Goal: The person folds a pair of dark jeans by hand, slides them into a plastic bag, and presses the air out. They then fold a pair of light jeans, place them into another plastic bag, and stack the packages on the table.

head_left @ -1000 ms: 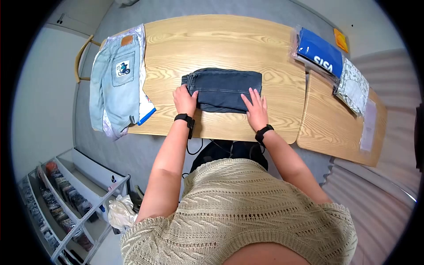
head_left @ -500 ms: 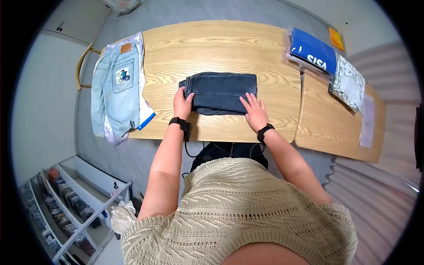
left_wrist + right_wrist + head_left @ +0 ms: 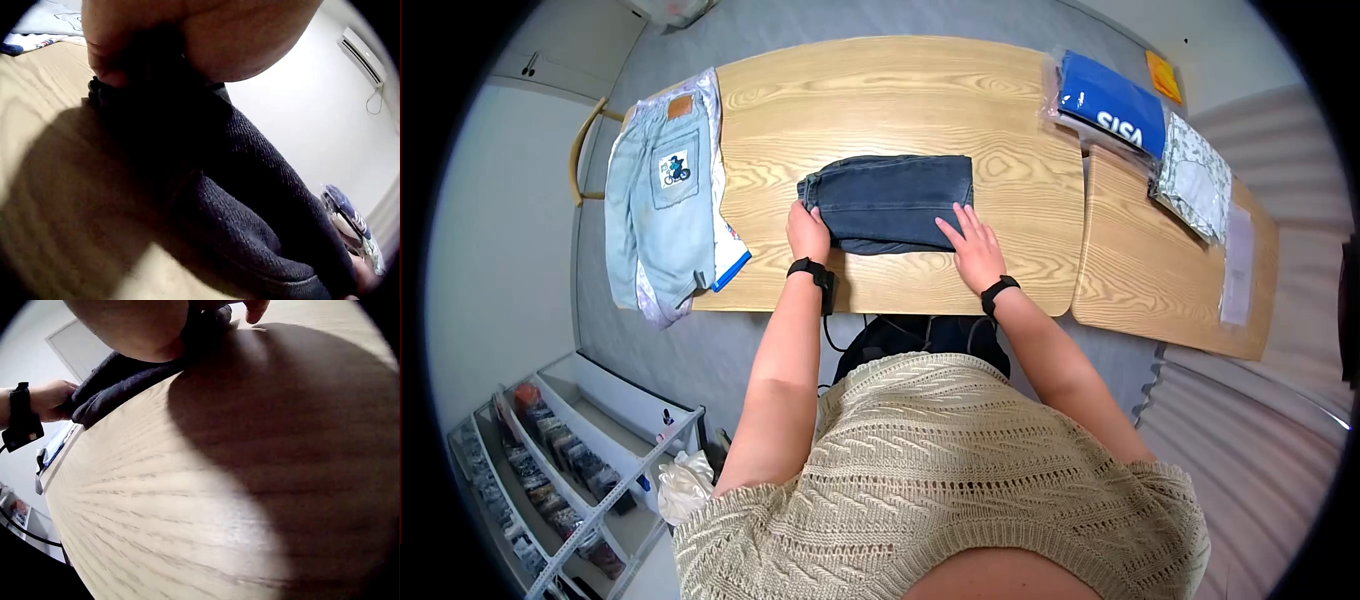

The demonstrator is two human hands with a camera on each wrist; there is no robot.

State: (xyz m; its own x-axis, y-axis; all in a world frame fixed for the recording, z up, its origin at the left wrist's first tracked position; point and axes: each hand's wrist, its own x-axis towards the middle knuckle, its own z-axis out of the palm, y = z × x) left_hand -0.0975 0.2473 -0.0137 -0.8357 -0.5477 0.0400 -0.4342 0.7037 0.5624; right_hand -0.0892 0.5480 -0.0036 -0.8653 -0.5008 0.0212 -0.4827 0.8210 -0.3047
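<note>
Folded dark jeans (image 3: 890, 200) lie on the wooden table in the head view, with the waistband end to the left. My left hand (image 3: 808, 236) grips that end, fingers at the outer edge and thumb toward the top. Cloth runs in between thumb and fingers in the left wrist view, where the jeans (image 3: 244, 162) fall in thick dark layers. My right hand (image 3: 977, 258) rests on the near right corner of the jeans with its fingers spread and straight. From the right wrist, the edge of the jeans (image 3: 119, 387) shows partly behind that hand.
Light blue denim (image 3: 640, 200) with a motorbike patch lies over white clothing at the table's left end. A blue bagged packet (image 3: 1110, 100) and a patterned packet (image 3: 1195, 180) lie at the right. A second table (image 3: 1140, 260) adjoins there; a rack (image 3: 590, 470) stands lower left.
The jeans have shifted slightly left along the table, and my left hand has moved left with their waistband end. My right hand stays at their near right corner.
</note>
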